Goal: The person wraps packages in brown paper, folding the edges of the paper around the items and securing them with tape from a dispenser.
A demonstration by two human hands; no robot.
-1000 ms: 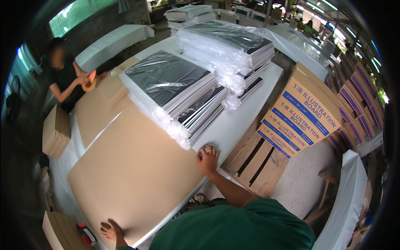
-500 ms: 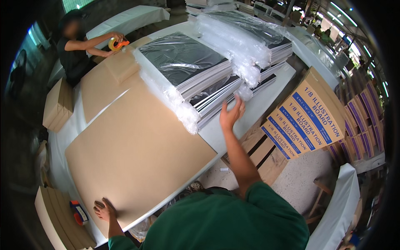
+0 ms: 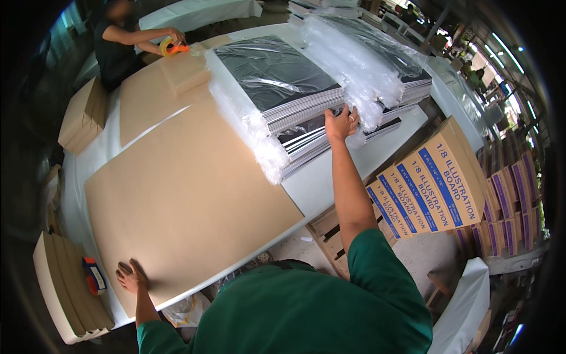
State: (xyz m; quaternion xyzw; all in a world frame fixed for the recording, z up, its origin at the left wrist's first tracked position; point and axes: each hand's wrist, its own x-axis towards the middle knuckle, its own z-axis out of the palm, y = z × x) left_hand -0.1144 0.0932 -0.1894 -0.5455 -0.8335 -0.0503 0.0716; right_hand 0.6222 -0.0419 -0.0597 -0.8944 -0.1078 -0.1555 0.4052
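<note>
- Left hand: laid palm down, fingers spread, grasping nothing; rests on the large brown sheet close to its near left corner.
- Right hand: arm extended forward; thumb and fingers apart, fingers bent, at the edge of the plastic-wrapped black boards. Cannot tell whether it grips the boards or merely touches them; fingertips partly hidden.
- Brown sheet: flat on the pale-covered table, directly in front of the person, its far edge beside the wrapped boards.
- Wrapped boards: stacked in layers beyond the sheet; white edges face the right arm, clear film bunched at the left end.
- Second brown sheet: lies beyond the first, a brown package on top of it.
- Red-and-blue object: left of the left hand, just beside a brown stack.
- Co-worker's hand: at an orange tape dispenser, far left.
- Printed cartons: to the right of the table, on a wooden pallet.
</note>
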